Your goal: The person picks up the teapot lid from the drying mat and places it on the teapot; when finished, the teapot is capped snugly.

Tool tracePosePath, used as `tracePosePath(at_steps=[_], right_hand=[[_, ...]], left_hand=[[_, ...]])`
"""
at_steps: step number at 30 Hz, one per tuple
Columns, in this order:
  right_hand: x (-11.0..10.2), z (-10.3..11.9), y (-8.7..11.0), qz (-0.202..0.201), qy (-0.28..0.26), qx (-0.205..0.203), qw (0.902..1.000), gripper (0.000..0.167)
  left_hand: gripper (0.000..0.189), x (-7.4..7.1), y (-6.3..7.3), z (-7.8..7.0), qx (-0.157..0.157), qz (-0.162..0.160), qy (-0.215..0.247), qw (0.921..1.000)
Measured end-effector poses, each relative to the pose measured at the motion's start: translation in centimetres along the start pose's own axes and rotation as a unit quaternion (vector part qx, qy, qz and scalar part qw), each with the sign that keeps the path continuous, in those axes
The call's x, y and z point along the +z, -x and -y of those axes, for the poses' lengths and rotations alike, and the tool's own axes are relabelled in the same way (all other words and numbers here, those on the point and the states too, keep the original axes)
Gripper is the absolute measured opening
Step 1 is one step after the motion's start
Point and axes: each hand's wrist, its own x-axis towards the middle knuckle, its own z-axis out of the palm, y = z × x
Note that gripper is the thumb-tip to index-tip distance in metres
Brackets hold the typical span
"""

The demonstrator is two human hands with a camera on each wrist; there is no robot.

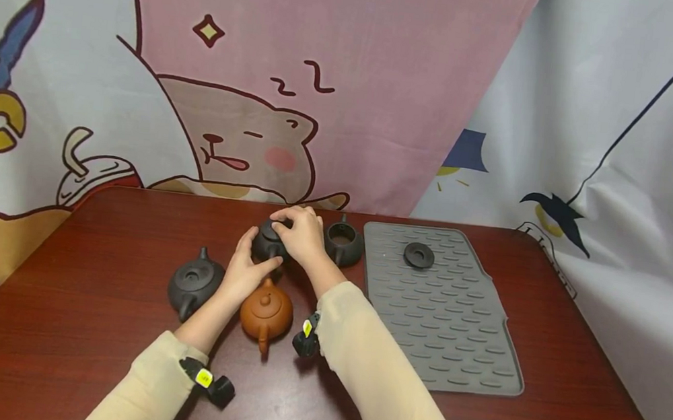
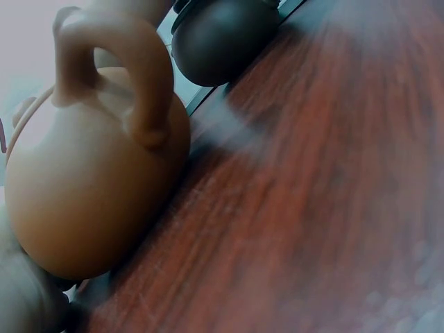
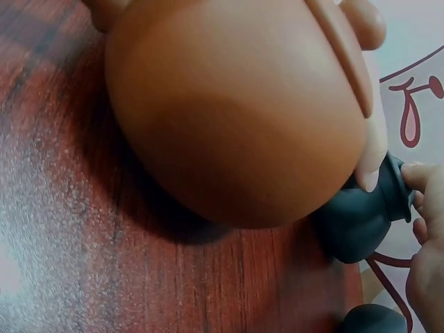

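Note:
At the back of the table my left hand (image 1: pixel 243 274) holds a small black teapot (image 1: pixel 264 249), fingers along its left side and thumb at its front. My right hand (image 1: pixel 305 236) is on top of this teapot and pinches its lid; the fingers partly hide the lid. The right wrist view shows the black teapot (image 3: pixel 355 227) with fingertips of the right hand (image 3: pixel 429 236) at its rim. Just in front stands an orange-brown clay teapot (image 1: pixel 266 313), lidded, its handle towards me. It fills much of both wrist views.
A dark grey lidded teapot (image 1: pixel 194 285) stands left of my left forearm. Right of my right hand is a black teapot without a lid (image 1: pixel 351 251). A grey ridged mat (image 1: pixel 440 338) lies on the right, with a round black lid (image 1: pixel 419 255) on it. Behind hangs a printed cloth.

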Motion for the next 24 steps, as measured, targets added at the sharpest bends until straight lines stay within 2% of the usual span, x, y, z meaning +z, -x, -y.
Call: tracePosePath(at_steps=[14,24], right_hand=[[0.29,-0.3,-0.25,0.003,-0.005,-0.007,1.0,0.016],[0.44,-0.43,-0.01,0.02,-0.001,0.017,0.9996,0.019]], left_hand=[[0.086,-0.2,0.01,-0.07,-0.005,0.002,0.001,1.0],[0.085,-0.02,0.03,0.0,0.002,0.004,0.003,1.0]])
